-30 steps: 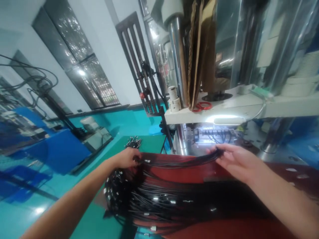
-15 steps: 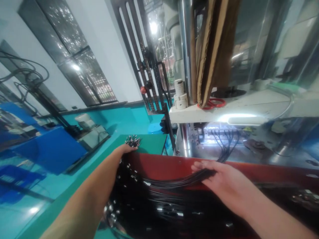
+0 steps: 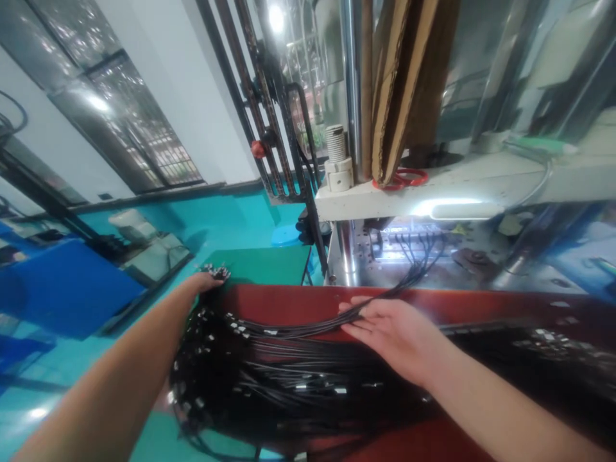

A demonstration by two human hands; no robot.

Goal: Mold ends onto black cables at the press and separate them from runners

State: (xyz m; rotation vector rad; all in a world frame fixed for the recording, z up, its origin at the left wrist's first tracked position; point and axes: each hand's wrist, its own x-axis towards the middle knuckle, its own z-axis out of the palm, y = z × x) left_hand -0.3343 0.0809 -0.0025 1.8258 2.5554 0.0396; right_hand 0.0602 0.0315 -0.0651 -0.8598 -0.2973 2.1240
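Cable bundle (image 3: 303, 332), frame centre, loosely grasped by fingers (image 3: 360, 332) of right hand (image 3: 402, 337); far ends at lit fixture (image 3: 397, 250), right of centre: handling apparently unfinished. Other cables (image 3: 308, 385) already on red counter (image 3: 283, 298). Left hand (image 3: 203, 282), left of centre: grip indeterminable.

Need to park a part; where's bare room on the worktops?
Bare: the flat green tabletop, right of the left hand and behind the red tabletop; and the red top's strip between its back edge and the thin black cables at the right hand. Crowded: the red top's middle, under heaped black cables.
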